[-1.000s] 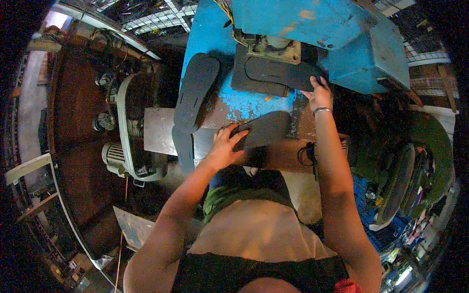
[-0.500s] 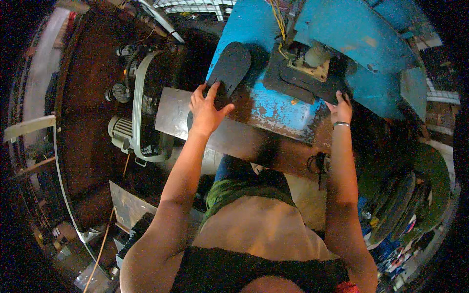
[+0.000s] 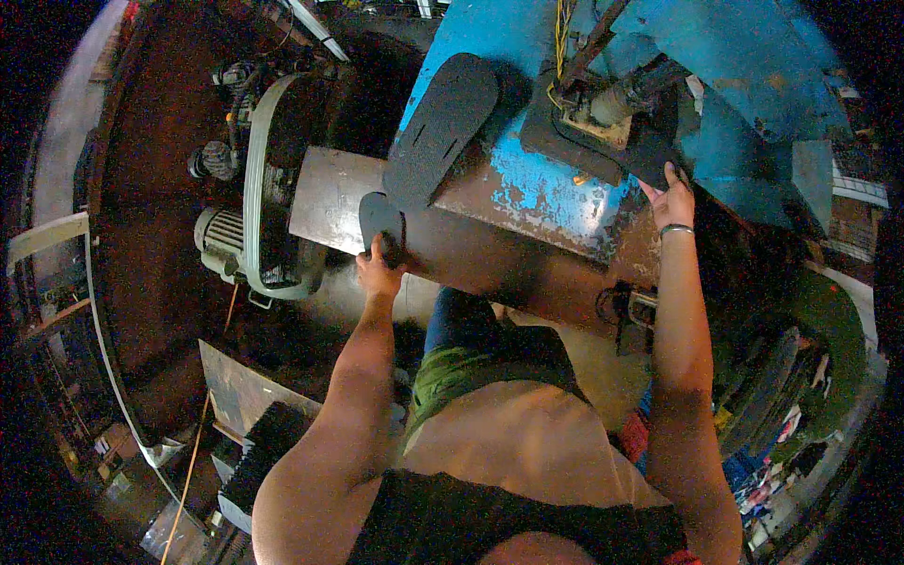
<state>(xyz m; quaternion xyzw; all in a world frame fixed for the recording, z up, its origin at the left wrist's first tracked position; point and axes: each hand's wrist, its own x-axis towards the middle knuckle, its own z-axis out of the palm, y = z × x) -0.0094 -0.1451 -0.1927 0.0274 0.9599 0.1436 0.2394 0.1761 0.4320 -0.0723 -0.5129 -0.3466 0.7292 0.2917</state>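
My left hand is closed on the near end of a small dark shoe sole at the left edge of the bench, a finger or thumb lying on top. Beyond it, a larger black sole-shaped piece with short slits lies flat across the metal bench and blue surface. To the right, my right hand pinches the outer edge of a black sole piece. That piece reaches beneath a machine head with a brass-coloured plate, which hides part of it.
The bench has a worn metal front. A blue machine panel rises at the back right. Left of the bench stand a grey motor and a pale curved belt guard. A green container with dark pieces stands at the lower right.
My left hand has left the larger sole piece and come nearer, onto the small sole. My right hand stays at the piece under the machine head.
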